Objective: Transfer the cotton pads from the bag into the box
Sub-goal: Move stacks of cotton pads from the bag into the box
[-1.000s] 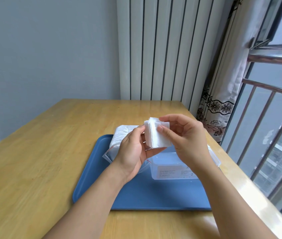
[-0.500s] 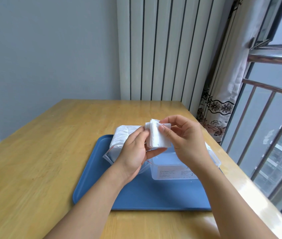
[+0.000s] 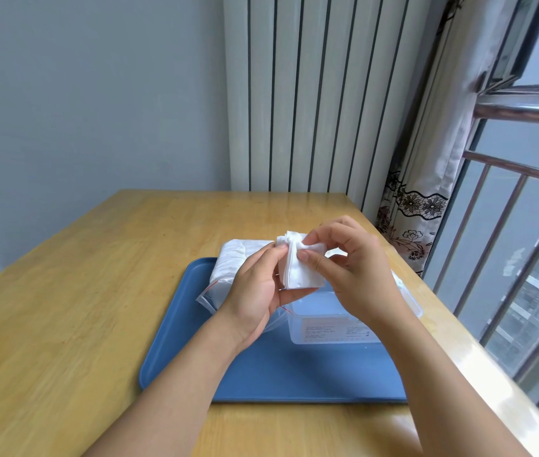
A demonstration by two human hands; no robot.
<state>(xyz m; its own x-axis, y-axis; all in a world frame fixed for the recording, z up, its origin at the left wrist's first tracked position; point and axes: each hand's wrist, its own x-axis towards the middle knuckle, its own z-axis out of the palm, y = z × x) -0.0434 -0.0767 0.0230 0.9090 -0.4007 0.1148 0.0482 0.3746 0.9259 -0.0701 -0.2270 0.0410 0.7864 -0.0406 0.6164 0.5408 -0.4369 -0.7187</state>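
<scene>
Table: light wooden table in a corner beside a window, carrying everything below
Tray: flat blue rectangular plastic tray on the table's right half
Box: clear rectangular plastic box with a printed label on its near wall, standing open on the tray under the right hand
Bag: clear plastic zip bag packed with white pads, lying on the tray's far-left part, just left of the box
Left hand: left hand closed on the stack, fingers behind, thumb below
Right hand: right hand pinching the stack's front pad
Pads: small stack of white square cotton pads, held upright above the box between both hands
</scene>
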